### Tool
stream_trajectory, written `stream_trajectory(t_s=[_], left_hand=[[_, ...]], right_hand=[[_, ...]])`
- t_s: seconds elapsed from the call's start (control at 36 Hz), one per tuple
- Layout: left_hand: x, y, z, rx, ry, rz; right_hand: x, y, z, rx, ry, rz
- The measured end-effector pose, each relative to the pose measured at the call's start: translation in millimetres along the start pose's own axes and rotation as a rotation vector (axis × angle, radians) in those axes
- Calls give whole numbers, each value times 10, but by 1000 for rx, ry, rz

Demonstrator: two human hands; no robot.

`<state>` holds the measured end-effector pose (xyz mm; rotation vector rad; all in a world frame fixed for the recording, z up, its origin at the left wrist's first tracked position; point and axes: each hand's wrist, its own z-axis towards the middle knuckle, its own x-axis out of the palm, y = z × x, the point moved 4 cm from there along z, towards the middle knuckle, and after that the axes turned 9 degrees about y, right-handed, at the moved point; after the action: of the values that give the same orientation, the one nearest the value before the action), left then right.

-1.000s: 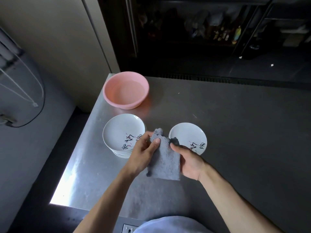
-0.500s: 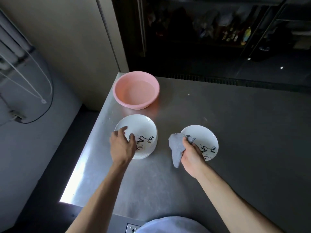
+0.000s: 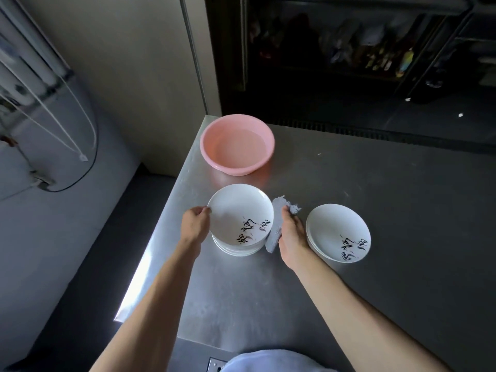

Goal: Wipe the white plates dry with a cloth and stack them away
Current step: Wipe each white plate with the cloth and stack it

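**Inspector:** Position of the ware?

**Assistant:** A stack of white round ceramic plates (image 3: 236,248) with black brush lettering stands near the left edge of the grey steel surface (image 3: 295,291). The top plate (image 3: 236,210) sits slightly askew on it. A lower pile of matching white plates (image 3: 338,232) lies to the right, apart from the stack.

**Inspector:** Left hand?

**Assistant:** The left hand (image 3: 196,226) is at the top plate's left rim. Its fingers (image 3: 202,210) are curled and pinch that rim.

**Inspector:** Right hand?

**Assistant:** The right hand (image 3: 291,237) is between the stack and the lower pile, fingers closed round a crumpled grey terry cloth (image 3: 277,224). The cloth hangs along the top plate's right rim. Whether it touches the rim, I cannot tell.

**Inspector:** Anything else on the surface?

**Assistant:** A pink round plastic basin (image 3: 237,143) stands behind the stack, at the far left corner, near the stack but not touching it. Whether the basin holds water is unclear.
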<state>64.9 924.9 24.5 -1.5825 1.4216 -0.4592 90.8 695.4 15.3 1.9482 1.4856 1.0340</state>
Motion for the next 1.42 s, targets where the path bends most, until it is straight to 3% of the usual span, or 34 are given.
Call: stream_trajectory(t_s=[0.28,0.5,0.61,0.75,0.86,0.92,0.97,1.08,1.17,1.33,1.42], left_hand=[[83,-74,-47,124,41,48],[379,-104,-331,216,220,-131],[750,-126,-616,124,352,-267],[1284,-36,-945,72,519,-228],[1658,169,-1165,-9,582,-218],[1790,299,-1256,-63,589,-208],[1904,427,-1344,-111,604,-200],[2056,671,-1484,-186,603,-196],[2123,804,-1548,-223,618,-199],[2147,1024,-1535,-325,558,-247],[2103,1155,-1506,-362,509,-285]], right_hand=[[-75,31,33,-31,-42,-8],[-572,123,-122,-104,-205,10],[-965,271,-388,-244,-281,-64],[-1358,346,-686,-383,-319,-98],[-1580,154,-822,-391,-318,-170],[-1705,-89,-817,-289,-312,-263],[-1787,-326,-822,-174,-281,-349],[-1829,-624,-794,-264,-214,-796],[-1779,-811,-753,-185,-59,-998],[-1688,-968,-954,-388,364,-1344],[-1850,-1052,-1132,-482,478,-1412]])
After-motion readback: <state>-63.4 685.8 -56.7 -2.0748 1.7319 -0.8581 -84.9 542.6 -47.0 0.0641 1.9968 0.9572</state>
